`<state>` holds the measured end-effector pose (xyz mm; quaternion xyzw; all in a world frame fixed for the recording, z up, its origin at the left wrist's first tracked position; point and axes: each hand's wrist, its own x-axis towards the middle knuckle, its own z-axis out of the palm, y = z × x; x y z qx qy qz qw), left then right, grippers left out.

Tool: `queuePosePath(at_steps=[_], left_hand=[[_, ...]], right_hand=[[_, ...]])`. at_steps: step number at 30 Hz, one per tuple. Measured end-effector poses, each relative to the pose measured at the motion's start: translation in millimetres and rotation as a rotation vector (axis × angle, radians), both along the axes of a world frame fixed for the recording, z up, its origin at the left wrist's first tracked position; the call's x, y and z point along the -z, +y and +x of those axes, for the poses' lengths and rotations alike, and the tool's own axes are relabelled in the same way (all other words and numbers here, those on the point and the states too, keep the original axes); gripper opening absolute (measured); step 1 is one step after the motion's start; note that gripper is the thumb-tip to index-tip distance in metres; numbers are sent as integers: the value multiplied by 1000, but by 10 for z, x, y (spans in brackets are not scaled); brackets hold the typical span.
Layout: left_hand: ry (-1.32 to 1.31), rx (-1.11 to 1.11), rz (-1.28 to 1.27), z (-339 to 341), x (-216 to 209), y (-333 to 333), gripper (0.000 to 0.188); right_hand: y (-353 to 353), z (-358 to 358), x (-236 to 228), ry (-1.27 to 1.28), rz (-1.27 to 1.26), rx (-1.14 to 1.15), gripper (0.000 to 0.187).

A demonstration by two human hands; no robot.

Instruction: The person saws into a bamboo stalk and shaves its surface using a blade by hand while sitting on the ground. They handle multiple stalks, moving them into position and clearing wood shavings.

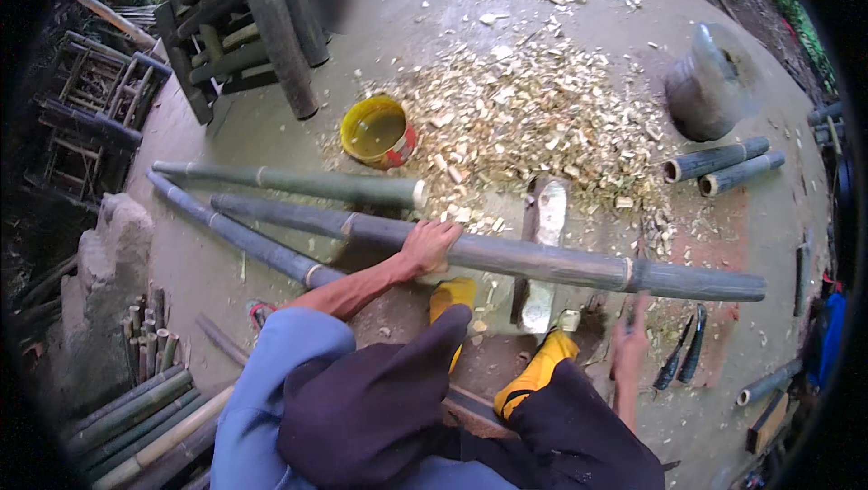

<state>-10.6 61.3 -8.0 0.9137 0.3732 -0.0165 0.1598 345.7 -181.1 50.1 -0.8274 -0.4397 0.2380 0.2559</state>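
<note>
My left hand [432, 248] is closed over the top of a long, dark bamboo pole [533, 259] lying crosswise in front of me. Under the pole is a narrow block with a worn, whitish top [551, 210]. My right hand [628, 345], smeared by motion, is just on the near side of the pole's right part. A thin, dark blurred strip crosses the pole by a node in line with that hand; its kind cannot be made out. Two dark-handled blades [692, 350] lie on the floor to the right of my right hand.
A green bamboo pole [334, 186] and a thinner one [244, 235] lie at left. Beyond are a yellow bucket [376, 133], heaped wood chips [542, 110] and a bamboo frame [244, 29]. Short bamboo pieces [723, 163] and a grey container [705, 92] are at right. My yellow-covered feet [541, 368] flank the block.
</note>
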Motion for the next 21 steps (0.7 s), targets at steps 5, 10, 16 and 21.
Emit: queuePosePath(at_steps=[5, 10, 16, 21], left_hand=[[112, 46, -168, 39, -121, 76, 69], [-60, 16, 36, 17, -78, -40, 67], [138, 30, -230, -14, -172, 106, 61], [-74, 46, 135, 51, -55, 21, 70]], right_hand=[[-52, -13, 60, 69, 134, 23, 67], [63, -9, -16, 167, 39, 154, 68], [-40, -245, -54, 60, -151, -331, 69], [-45, -52, 44, 97, 68, 98, 67]])
